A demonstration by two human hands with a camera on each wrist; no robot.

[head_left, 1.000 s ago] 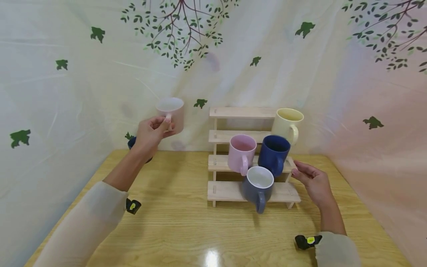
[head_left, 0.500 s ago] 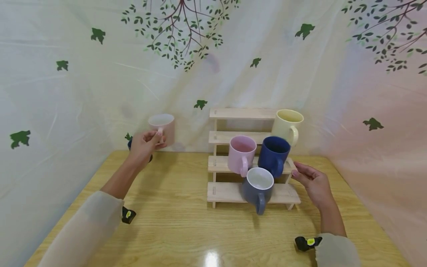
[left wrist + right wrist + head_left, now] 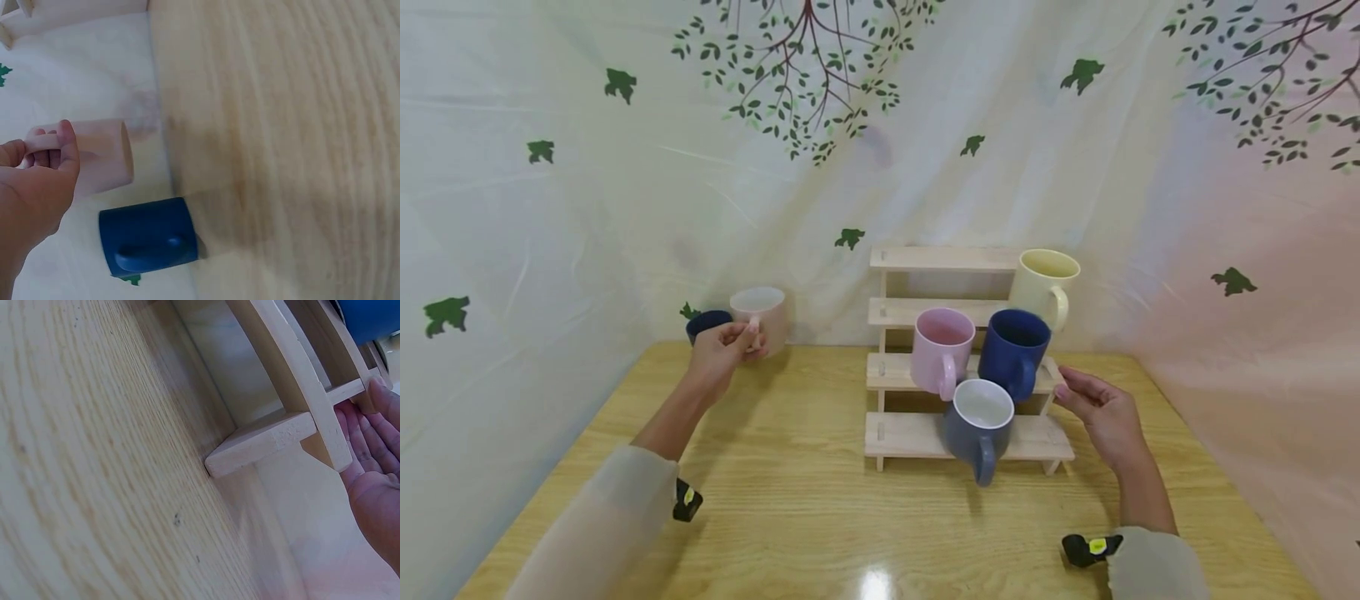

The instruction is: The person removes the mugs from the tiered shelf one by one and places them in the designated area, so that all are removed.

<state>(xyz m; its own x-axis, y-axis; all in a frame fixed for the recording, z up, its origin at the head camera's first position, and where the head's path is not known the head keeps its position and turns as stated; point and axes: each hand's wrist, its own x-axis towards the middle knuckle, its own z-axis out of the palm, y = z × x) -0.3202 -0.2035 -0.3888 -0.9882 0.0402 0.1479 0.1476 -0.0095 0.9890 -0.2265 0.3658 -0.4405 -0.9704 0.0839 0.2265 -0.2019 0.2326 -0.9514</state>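
A pale pink mug [image 3: 769,321] with a white inside is held upright by my left hand [image 3: 718,358], which pinches its handle. In the left wrist view its base looks slightly above the table, beside a dark blue mug [image 3: 149,237] that stands at the back left. My right hand [image 3: 1103,414] grips the right end of a shelf on the tiered wooden rack [image 3: 902,433], thumb above and fingers beneath. Several mugs stand on the rack: a yellow mug [image 3: 1033,287] up high, a pink mug [image 3: 936,358] and a blue mug [image 3: 1006,350] mid-level, a grey-blue mug [image 3: 973,433] lowest.
The wood-grain table [image 3: 790,517] runs back to a pale curtain [image 3: 820,200] printed with leaves and branches. The rack stands near the table's back edge, right of centre. Several mug handles jut forward from its shelves.
My left hand has lowered the pale pink mug and brought it left, next to the dark blue mug, whose rim now shows. My right hand has stayed on the rack.
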